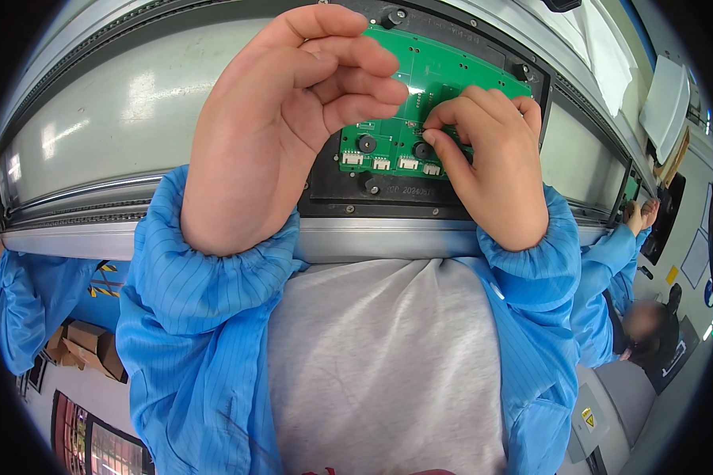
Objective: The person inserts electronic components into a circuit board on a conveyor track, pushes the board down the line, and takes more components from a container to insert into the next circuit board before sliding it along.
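A green circuit board (420, 75) lies in a black fixture (348, 190) on the grey conveyor belt. My left hand (285, 119) hovers over the board's left part, fingers curled together, thumb and fingertips pinched; whether something small sits between them I cannot tell. My right hand (491, 166) rests on the board's lower right, its fingertips pressed down near a small black round part (422, 149). Another black round part (367, 143) and a row of white connectors (388, 163) show along the board's near edge.
The grey belt (119, 111) runs left and right between metal rails (71, 237). A co-worker's hands (640, 214) in blue sleeves work at the belt on the right. Another blue sleeve (24, 301) shows at the left. Cardboard boxes (83, 344) lie on the floor below.
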Demonstrator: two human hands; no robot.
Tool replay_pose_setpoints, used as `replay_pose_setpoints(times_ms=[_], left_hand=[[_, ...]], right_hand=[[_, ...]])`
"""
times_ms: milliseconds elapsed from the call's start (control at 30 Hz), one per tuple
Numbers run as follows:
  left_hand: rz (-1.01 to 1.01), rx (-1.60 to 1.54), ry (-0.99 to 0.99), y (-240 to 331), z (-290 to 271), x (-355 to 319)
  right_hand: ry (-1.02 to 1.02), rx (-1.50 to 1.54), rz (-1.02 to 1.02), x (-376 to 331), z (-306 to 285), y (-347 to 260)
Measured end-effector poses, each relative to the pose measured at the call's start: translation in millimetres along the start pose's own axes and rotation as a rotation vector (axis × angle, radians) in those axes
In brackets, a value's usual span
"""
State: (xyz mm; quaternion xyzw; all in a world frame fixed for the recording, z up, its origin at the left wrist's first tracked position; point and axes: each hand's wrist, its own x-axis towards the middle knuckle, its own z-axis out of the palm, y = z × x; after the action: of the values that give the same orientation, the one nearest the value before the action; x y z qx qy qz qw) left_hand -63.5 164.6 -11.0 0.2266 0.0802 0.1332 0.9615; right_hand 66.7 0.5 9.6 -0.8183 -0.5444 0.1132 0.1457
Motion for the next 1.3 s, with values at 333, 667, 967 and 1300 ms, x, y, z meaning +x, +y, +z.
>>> replay_pose_setpoints(times_ms=[333,667,967,1300], left_hand=[[0.008,0.028,0.02,-1,4,0],[-0.009,0.05,0.024,-2,4,1],[-0.023,0.073,0.03,-2,4,1],[-0.021,0.089,0.043,-3,6,2]], right_hand=[[-0.019,-0.015,-0.006,-2,-4,2],[-0.028,-0.019,-0.005,-2,-6,5],[-0.052,-0.01,0.006,-3,-9,5],[-0.082,-0.017,0.02,-5,-12,10]])
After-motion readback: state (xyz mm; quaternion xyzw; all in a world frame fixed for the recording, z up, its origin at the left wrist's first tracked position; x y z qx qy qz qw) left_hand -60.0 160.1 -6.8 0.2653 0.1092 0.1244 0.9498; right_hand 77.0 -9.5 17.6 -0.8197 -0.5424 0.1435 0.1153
